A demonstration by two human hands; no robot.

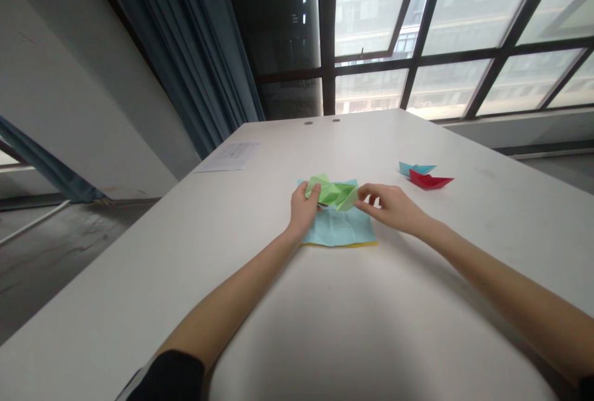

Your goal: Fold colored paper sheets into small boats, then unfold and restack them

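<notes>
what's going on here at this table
The left hand holds a partly folded green paper by one end, and the right hand is at its other end. Under it lies a blue sheet, with a yellow sheet peeking out below. A blue boat and a red boat sit off to the right.

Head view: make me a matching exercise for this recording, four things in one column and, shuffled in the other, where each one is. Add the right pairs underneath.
Things
1. Green paper
2. Red boat
3. Printed sheet
4. Blue paper

Places
A. By the left edge of the table
B. Held in the left hand
C. Flat beneath the folded piece, a yellow strip showing along its near edge
D. In front of the blue boat

Pairs: 1-B, 2-D, 3-A, 4-C
</notes>
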